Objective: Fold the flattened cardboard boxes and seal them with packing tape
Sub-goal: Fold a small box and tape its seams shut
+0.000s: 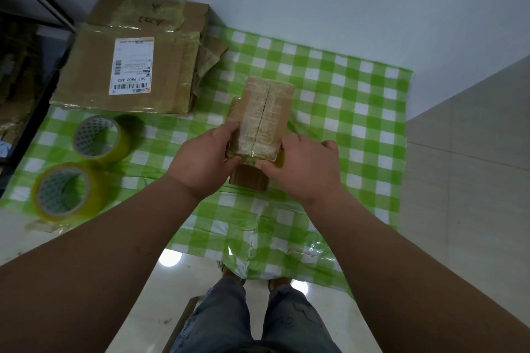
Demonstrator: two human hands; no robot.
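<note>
Cardboard in my grip: left hand (205, 162) and right hand (301, 165) curl around the small box (262, 117) over the green checked cloth (344, 94); apparently smoothing tape, I'd press outward along the seam. Flattened boxes (123, 71) wait beyond.

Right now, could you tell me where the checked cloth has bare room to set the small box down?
Free: the cloth right of the small box, out to the floor tiles. Crowded: the left side, with the flattened boxes and two tape rolls.

Both arms outstretched; left grip (205, 156) and right grip (301, 163) curled, clasping.
</note>
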